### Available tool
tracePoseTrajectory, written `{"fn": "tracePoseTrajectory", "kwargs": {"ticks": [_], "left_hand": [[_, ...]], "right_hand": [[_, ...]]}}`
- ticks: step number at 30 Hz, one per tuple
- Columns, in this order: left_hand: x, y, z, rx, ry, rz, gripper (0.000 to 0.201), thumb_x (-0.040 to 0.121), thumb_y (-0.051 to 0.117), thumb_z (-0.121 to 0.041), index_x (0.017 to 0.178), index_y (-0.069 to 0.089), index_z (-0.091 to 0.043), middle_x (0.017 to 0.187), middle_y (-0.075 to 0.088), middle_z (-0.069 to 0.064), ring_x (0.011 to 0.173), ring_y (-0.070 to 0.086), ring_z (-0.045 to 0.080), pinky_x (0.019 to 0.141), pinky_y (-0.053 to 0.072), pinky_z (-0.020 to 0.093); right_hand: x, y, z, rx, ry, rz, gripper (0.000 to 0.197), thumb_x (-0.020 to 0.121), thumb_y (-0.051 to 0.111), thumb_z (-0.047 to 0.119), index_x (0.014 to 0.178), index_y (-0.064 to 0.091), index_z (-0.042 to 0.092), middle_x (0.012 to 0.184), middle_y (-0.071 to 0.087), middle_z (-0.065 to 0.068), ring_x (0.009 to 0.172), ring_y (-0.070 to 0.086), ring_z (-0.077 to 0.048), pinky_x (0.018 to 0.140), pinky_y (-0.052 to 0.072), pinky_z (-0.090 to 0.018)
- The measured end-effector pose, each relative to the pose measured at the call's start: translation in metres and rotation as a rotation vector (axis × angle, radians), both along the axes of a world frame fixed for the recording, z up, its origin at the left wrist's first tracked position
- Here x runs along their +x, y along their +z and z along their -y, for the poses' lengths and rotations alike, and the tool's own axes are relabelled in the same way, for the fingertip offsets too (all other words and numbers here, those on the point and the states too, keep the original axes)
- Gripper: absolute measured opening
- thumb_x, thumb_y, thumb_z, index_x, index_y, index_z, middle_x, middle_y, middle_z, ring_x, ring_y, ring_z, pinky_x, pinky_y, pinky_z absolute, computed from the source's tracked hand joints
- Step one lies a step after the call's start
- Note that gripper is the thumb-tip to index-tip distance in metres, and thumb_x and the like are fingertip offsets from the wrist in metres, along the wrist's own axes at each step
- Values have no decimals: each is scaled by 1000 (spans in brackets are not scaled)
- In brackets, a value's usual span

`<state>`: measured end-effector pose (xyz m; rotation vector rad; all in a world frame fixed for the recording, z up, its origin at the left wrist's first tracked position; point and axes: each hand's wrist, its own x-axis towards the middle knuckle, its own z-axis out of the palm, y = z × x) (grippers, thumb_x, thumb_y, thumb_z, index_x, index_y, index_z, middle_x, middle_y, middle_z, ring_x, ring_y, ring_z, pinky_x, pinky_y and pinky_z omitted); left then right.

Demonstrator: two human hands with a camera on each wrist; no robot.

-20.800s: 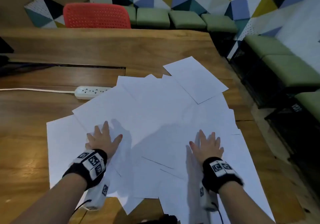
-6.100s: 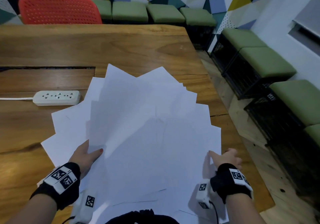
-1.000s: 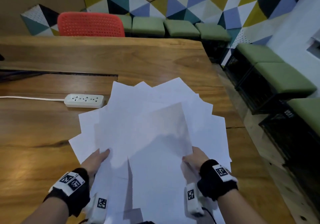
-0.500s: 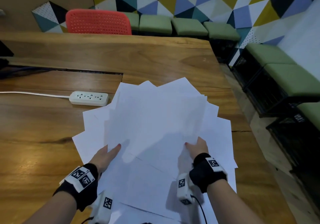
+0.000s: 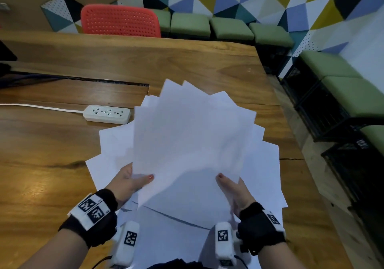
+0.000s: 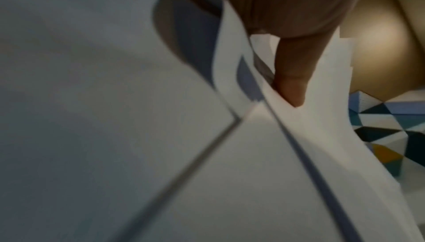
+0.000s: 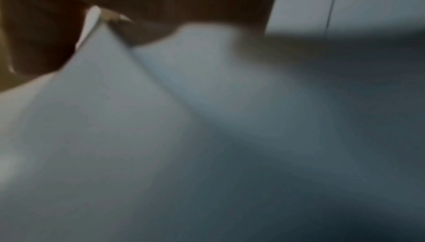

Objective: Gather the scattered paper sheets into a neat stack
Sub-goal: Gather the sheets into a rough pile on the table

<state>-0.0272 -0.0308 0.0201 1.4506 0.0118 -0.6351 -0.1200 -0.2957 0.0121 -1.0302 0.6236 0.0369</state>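
Note:
Several white paper sheets point(image 5: 193, 135) lie fanned in one overlapping pile at the near right of the wooden table point(image 5: 145, 65). My left hand point(image 5: 133, 180) holds the pile's left side, thumb on top and fingers hidden beneath. My right hand point(image 5: 230, 187) holds the right side the same way. The top sheets bow upward between the two thumbs. The left wrist view shows a finger point(image 6: 292, 75) tucked between paper point(image 6: 230, 173) layers. The right wrist view is blurred, filled with paper point(image 7: 184, 118) under my dark palm.
A white power strip point(image 5: 107, 114) with its cord lies just left of the pile's far corner. A slot point(image 5: 114, 81) runs across the table. A red chair point(image 5: 120, 21) stands at the far side. Green benches point(image 5: 342, 94) line the right, past the table's right edge.
The fan has tightened and the top sheets have lifted. Both thumbs have moved slightly inward on the pile. The camera view shifted a little.

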Motion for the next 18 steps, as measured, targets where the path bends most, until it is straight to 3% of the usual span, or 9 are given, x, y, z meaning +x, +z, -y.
{"fn": "tracePoseTrajectory", "kwargs": {"ticks": [2,4,6,8,10,11,12,14,18], "left_hand": [[2,-1,8,45,-47,-23,60,60,85,-18,113,58,-10,100,75,3,93,70,15,78,55,21],[4,-6,12,196,-118,-15,41,73,77,-11,111,59,-13,102,72,0,95,68,18,91,52,34],[6,-10,13,344,-196,48,31,78,73,-19,106,60,-16,99,67,-3,94,63,19,94,48,37],[10,-15,7,481,-22,140,39,80,70,-24,116,56,-18,106,64,3,103,58,22,97,45,39],[14,-17,-6,734,349,172,58,82,67,-23,135,42,-21,133,52,12,125,45,31,105,37,44],[15,-17,-13,831,490,90,68,82,66,-26,141,33,-22,143,41,15,133,34,35,108,31,47],[14,-15,-20,910,564,-26,75,82,65,-29,145,24,-22,150,30,17,138,24,37,109,26,49],[12,-18,-28,1043,544,-136,84,82,63,-35,148,12,-21,154,17,16,140,13,37,111,20,53],[19,-30,-17,1221,335,-8,86,84,57,-46,149,6,-24,158,4,11,144,4,35,112,13,55]], "right_hand": [[-2,-3,1,9,51,-29,99,34,94,33,119,55,-1,110,68,-18,100,67,-26,90,54,-36],[-3,-8,3,-80,81,-39,57,66,80,11,115,57,-5,94,71,-12,79,72,-17,68,58,-25],[-2,-10,10,-193,45,-77,37,80,64,-3,116,56,-7,87,69,-6,69,70,-12,61,55,-19],[-3,-19,18,-218,-22,-93,55,65,82,14,110,60,-7,78,71,-2,65,68,-15,60,56,-22],[-6,-31,24,-259,-46,-152,80,42,92,32,106,62,-5,66,73,6,62,68,-16,57,56,-21],[-8,-36,27,-262,-62,-174,79,46,90,30,109,60,-6,63,72,7,61,68,-15,56,55,-19],[-10,-40,28,-251,-69,-193,69,57,87,23,112,58,-8,63,72,7,60,68,-12,56,55,-18],[-13,-39,29,-254,-56,-222,46,76,71,4,116,55,-13,75,72,-1,60,68,-10,59,55,-20],[-14,-35,29,-252,-8,-248,38,85,59,-4,121,50,-12,112,58,-16,92,57,-25,81,46,-35]]}}
